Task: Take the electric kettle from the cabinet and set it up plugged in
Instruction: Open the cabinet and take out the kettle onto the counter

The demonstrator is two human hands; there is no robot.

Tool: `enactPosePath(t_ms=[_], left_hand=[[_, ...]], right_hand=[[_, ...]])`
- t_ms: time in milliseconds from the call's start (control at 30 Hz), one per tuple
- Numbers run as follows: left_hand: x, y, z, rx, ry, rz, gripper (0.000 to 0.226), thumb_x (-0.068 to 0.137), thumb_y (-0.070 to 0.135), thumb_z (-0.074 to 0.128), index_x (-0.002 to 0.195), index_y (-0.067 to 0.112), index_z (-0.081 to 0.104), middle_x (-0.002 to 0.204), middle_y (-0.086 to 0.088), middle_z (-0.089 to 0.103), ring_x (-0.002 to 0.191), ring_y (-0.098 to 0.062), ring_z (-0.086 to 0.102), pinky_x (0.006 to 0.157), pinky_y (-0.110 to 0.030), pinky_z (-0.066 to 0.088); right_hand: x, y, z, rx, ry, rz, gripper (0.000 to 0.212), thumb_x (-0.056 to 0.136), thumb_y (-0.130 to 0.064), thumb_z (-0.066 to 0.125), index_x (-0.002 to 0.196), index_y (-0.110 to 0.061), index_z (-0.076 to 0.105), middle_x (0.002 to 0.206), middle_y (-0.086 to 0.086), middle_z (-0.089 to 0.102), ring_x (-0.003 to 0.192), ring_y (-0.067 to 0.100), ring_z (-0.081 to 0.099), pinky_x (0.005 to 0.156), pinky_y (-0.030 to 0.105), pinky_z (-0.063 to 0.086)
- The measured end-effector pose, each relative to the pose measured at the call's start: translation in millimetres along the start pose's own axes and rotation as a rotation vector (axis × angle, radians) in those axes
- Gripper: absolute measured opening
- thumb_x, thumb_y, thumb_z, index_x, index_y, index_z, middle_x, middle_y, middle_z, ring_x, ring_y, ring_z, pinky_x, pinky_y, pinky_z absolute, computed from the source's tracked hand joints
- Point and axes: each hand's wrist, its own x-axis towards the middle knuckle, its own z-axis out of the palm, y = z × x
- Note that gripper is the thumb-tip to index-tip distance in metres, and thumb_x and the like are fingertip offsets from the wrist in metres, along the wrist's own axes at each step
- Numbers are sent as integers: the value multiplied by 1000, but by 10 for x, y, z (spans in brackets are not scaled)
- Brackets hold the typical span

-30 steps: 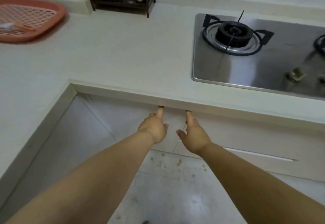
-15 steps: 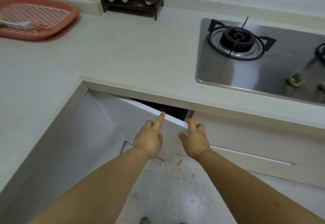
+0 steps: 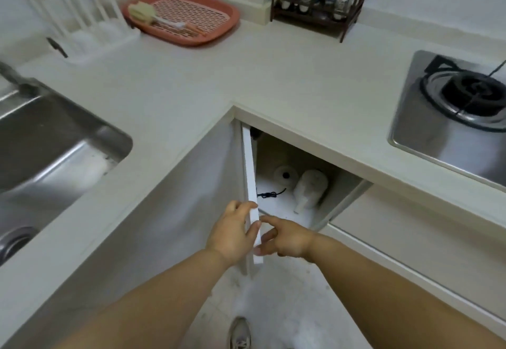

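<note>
- A pale L-shaped countertop [image 3: 287, 75] carried a steel sink [image 3: 54, 140] and a gas hob [image 3: 451, 118].
- Left hand [image 3: 232, 232] gripped the open cabinet door [image 3: 252, 192] edge; right hand [image 3: 287, 239] touched it, fingers loosely spread.
- The white kettle [image 3: 310, 188] stood inside the cabinet, beyond both hands.

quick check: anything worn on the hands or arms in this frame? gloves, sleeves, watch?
Nothing visible. The left hand and right hand are bare: no gloves and no rings that can be made out. Both forearms are uncovered to the frame edge, with no sleeve cuffs, watch, bands, markers or cables showing.
</note>
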Motion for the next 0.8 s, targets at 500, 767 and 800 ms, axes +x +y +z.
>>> enactPosePath(t_ms=[500, 767, 800], left_hand=[[-180, -681, -458, 279, 308, -281, 59, 88, 17, 52, 144, 19, 33, 142, -3, 31, 129, -23, 34, 108, -34, 34], [-208, -634, -401, 386, 173, -360, 73, 88, 17, 51, 150, 18, 12, 159, -6, -9, 145, -28, 12, 118, -39, 18], [-215, -595, -368, 385, 169, -361, 73, 87, 16, 51, 149, 19, 13, 159, -6, -11, 145, -29, 10, 118, -40, 17]], right_hand=[[648, -946, 537, -254, 20, -217, 89, 87, -12, 61, 149, -42, 3, 152, 4, 34, 132, 26, 42, 88, 26, 41], [518, -618, 277, -287, 68, -148, 80, 89, -19, 59, 149, -39, 10, 150, 5, 38, 131, 26, 44, 89, 25, 40], [478, -543, 211, -289, 83, -133, 77, 89, -22, 59, 149, -36, 14, 147, 6, 42, 129, 25, 46, 89, 24, 39]])
